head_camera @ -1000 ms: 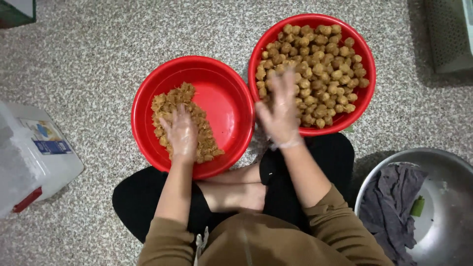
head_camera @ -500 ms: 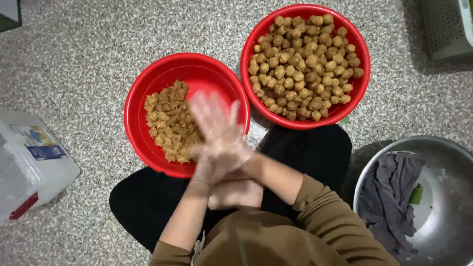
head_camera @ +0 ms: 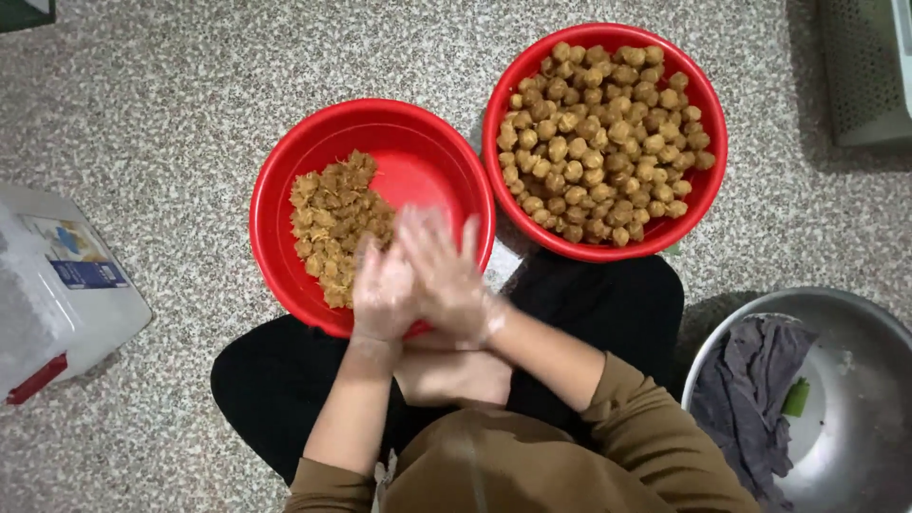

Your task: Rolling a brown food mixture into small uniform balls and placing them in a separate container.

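On the speckled floor (head_camera: 171, 114), a steel basin (head_camera: 860, 328) with a grey cloth (head_camera: 750, 380) sits right, a plastic box (head_camera: 57, 285) left. Both hands, left (head_camera: 382, 290) and right (head_camera: 446, 280), press together, blurred, fingers spread, over the near red bowl (head_camera: 418, 142) beside its shredded pile (head_camera: 332, 223); the far bowl (head_camera: 708, 190) holds brown balls (head_camera: 598, 142).

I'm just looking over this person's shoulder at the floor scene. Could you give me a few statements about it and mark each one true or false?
1. Both hands, left hand and right hand, are pressed together over the near rim of the left red basin. True.
2. The right red basin is empty. False: it is heaped with round brown balls.
3. The metal bowl holds a grey cloth. True.
4. The left red basin is filled to the brim. False: its brown pieces cover only part of the bottom.
5. The white plastic box stands between the two basins. False: it sits at the far left.
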